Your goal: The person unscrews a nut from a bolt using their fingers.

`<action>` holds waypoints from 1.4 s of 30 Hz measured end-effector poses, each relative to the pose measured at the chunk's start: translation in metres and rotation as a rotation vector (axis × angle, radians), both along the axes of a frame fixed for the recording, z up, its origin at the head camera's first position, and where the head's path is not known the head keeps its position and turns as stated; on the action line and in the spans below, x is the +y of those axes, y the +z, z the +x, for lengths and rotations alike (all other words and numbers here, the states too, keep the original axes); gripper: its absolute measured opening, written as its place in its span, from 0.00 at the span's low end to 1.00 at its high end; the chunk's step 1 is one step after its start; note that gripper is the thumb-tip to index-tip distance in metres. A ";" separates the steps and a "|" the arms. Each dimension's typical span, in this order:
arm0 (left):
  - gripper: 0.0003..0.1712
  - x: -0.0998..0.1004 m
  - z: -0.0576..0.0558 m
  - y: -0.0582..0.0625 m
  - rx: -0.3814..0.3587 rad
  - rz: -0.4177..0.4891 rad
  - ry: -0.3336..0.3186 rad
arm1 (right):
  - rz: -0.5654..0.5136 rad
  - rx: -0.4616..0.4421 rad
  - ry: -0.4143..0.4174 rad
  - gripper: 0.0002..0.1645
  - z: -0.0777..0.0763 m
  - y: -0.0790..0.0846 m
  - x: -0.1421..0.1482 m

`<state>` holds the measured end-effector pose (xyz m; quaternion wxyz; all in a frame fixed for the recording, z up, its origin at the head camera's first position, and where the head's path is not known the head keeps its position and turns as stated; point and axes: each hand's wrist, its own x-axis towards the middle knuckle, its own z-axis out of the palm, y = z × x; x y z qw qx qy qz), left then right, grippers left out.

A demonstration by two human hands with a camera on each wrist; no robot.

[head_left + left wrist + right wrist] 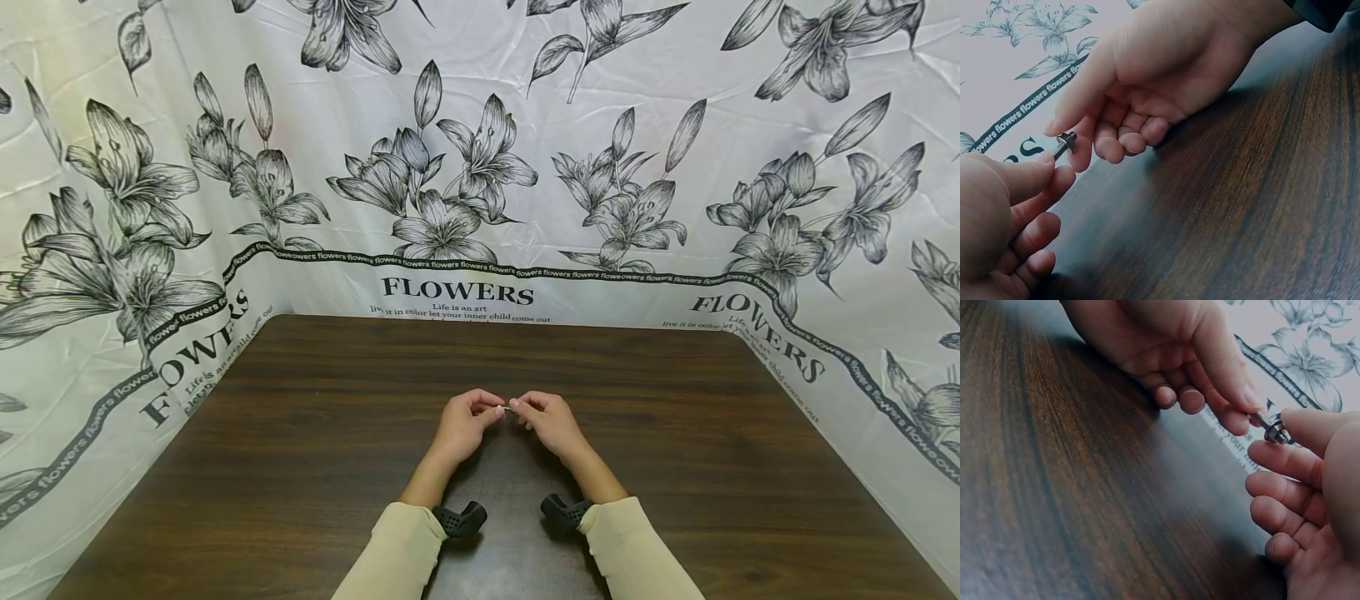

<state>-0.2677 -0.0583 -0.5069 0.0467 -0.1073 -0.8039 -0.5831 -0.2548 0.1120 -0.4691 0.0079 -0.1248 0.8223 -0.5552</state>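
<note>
Just above the table, a small metal bolt [507, 408] spans the gap between the two hands. My left hand [462, 423] pinches one end of it between thumb and forefinger, hiding that end. Threads show along the bolt's shank [1059, 150] in the left wrist view. A flanged nut [1274, 431] sits on the bolt near the other end, whose tip sticks out past it. From the right, my right hand [553, 423] has its thumb and forefinger on either side of the nut. The other fingers of both hands are loosely curled.
Both hands are over a dark wood-grain table [337, 450]. A white cloth [630, 300] with black flower prints and lettering hangs around its back and sides. Each wrist wears a black device, the left one [463, 519] near the right one [562, 511].
</note>
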 end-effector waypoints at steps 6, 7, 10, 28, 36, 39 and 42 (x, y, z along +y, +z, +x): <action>0.04 0.000 0.001 0.001 0.004 -0.011 -0.002 | -0.022 0.001 0.022 0.14 -0.008 -0.012 0.002; 0.05 0.000 0.001 0.001 -0.001 -0.009 -0.001 | -0.029 0.000 0.021 0.13 -0.011 -0.017 0.003; 0.05 -0.001 0.000 0.000 -0.007 -0.009 -0.003 | -0.054 -0.003 0.019 0.12 -0.020 -0.032 0.006; 0.04 0.000 -0.002 -0.003 -0.001 -0.004 0.005 | -0.147 0.028 0.063 0.09 -0.025 -0.041 0.010; 0.04 -0.001 -0.001 -0.003 0.016 -0.005 -0.004 | -0.091 0.016 0.048 0.14 -0.019 -0.032 0.006; 0.04 -0.001 -0.001 -0.002 0.014 -0.008 -0.001 | -0.031 0.039 0.013 0.13 -0.020 -0.032 0.003; 0.03 -0.001 -0.002 -0.002 0.008 -0.010 0.000 | 0.030 0.071 -0.035 0.16 -0.025 -0.041 0.002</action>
